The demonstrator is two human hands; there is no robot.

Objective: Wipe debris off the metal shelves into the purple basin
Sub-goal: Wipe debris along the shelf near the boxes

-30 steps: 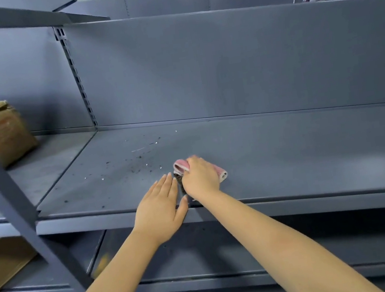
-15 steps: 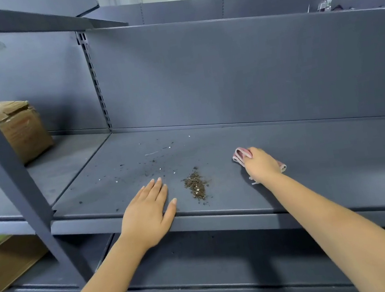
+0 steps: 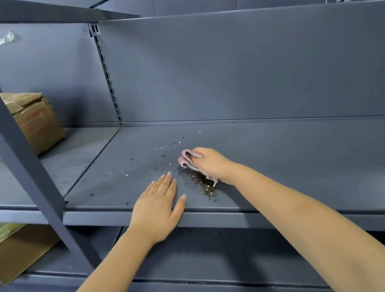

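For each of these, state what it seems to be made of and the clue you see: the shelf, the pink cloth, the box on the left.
Shelf: probably sheet metal, matte dark grey paint; thin folded front lip, slotted upright behind.
Pink cloth: soft fabric, perhaps microfibre; it folds limply in the right hand.
Box: brown corrugated cardboard, dull finish; creased flaps, taped top, paper label.

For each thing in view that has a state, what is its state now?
left hand: open, flat on the shelf edge
right hand: grips the pink cloth
debris pile: gathered beside the cloth
metal shelf: loose specks at left
cardboard box: flaps closed, crumpled
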